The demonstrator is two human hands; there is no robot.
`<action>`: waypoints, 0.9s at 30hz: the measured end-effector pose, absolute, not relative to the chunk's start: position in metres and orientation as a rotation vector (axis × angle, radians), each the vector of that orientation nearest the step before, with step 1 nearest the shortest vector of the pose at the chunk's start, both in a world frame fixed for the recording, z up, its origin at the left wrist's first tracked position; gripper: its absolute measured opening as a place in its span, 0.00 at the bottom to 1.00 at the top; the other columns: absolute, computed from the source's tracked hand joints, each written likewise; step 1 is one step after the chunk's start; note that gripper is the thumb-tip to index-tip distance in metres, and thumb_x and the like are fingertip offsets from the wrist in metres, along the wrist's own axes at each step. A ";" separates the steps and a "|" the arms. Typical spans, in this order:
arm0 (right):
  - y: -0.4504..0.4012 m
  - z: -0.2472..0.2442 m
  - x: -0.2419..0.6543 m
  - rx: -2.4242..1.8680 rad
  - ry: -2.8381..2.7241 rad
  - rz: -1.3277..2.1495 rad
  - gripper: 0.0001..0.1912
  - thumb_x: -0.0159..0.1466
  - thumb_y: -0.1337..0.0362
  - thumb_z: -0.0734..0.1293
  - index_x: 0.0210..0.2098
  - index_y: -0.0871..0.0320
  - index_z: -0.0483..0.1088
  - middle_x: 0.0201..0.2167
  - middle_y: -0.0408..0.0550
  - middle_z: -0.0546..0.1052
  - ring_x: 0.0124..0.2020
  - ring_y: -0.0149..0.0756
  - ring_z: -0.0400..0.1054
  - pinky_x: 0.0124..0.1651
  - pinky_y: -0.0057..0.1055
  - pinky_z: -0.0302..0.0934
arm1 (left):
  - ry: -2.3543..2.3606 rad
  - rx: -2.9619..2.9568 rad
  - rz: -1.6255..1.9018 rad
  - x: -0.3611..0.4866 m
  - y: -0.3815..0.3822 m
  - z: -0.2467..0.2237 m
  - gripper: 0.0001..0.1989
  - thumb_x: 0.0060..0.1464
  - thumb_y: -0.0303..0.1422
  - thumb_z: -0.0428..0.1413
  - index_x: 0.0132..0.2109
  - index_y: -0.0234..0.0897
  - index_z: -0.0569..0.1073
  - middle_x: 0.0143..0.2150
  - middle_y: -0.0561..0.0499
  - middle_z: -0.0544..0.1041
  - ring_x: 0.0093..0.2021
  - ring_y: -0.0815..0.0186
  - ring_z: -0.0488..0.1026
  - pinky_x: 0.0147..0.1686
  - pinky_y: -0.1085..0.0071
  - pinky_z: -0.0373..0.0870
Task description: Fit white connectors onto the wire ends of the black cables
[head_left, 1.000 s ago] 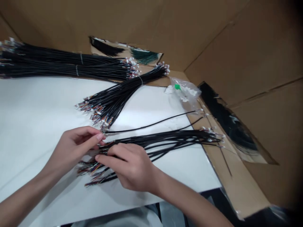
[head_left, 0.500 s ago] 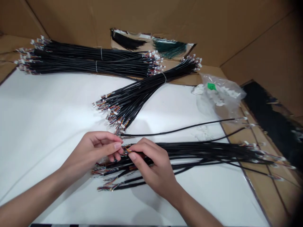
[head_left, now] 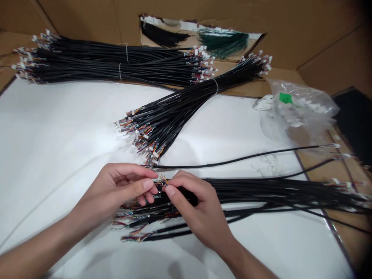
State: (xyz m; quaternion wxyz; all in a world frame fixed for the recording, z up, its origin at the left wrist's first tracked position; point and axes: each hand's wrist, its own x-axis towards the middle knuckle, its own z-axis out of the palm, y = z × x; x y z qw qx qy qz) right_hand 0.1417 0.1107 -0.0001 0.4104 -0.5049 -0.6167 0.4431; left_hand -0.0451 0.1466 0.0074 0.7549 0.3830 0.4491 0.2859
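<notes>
My right hand [head_left: 200, 203] pinches the loose coloured wires [head_left: 164, 181] at the end of a black cable between thumb and forefinger. The wire tips fan out beyond the fingertips. Just left of them, my left hand [head_left: 128, 184] has its fingers curled with the thumb laid against them; whatever they may hold is hidden. Beneath both hands lies a loose bunch of black cables [head_left: 247, 190] with bare coloured wires at the left end. A single black cable [head_left: 232, 159] runs behind the hands, with a white connector at its right end.
Behind lies a tied cable bundle [head_left: 180, 108], slanting, with white connectors. Further back, more tied bundles [head_left: 95, 64] rest along the cardboard wall [head_left: 87, 19]. A clear plastic bag [head_left: 308, 100] with white pieces sits at right. The white table [head_left: 58, 128] has a cardboard border.
The wire ends in my right hand now show more clearly, raised and fanned out. Both hands sit slightly further right in the picture, and the camera view has shifted.
</notes>
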 end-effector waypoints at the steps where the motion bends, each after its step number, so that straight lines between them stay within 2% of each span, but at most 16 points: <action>1: 0.111 0.000 0.141 -1.275 -1.551 1.115 0.09 0.64 0.68 0.65 0.27 0.60 0.72 0.22 0.43 0.70 0.24 0.29 0.63 0.28 0.26 0.58 | 0.976 0.840 0.623 -0.045 0.147 0.007 0.04 0.52 0.32 0.64 0.38 0.42 0.81 0.29 0.53 0.81 0.27 0.73 0.78 0.26 0.85 0.75; 13: 0.110 -0.003 0.139 -1.258 -1.562 1.096 0.06 0.61 0.70 0.67 0.28 0.62 0.74 0.22 0.44 0.72 0.24 0.28 0.65 0.27 0.26 0.59 | 1.002 0.810 0.630 -0.046 0.144 0.010 0.06 0.53 0.36 0.63 0.37 0.41 0.81 0.23 0.55 0.79 0.24 0.75 0.75 0.25 0.85 0.74; 20: 0.108 -0.002 0.140 -1.264 -1.579 1.095 0.05 0.61 0.70 0.67 0.29 0.62 0.75 0.23 0.44 0.72 0.24 0.28 0.65 0.27 0.27 0.59 | 1.029 0.797 0.593 -0.047 0.145 0.010 0.06 0.51 0.35 0.65 0.37 0.40 0.80 0.23 0.56 0.78 0.23 0.76 0.73 0.24 0.86 0.73; 27: 0.109 -0.001 0.139 -1.257 -1.573 1.074 0.01 0.54 0.73 0.71 0.28 0.65 0.75 0.23 0.45 0.73 0.24 0.28 0.65 0.27 0.26 0.60 | 1.015 0.829 0.581 -0.048 0.146 0.010 0.06 0.52 0.35 0.64 0.38 0.41 0.80 0.25 0.56 0.78 0.24 0.76 0.74 0.25 0.85 0.73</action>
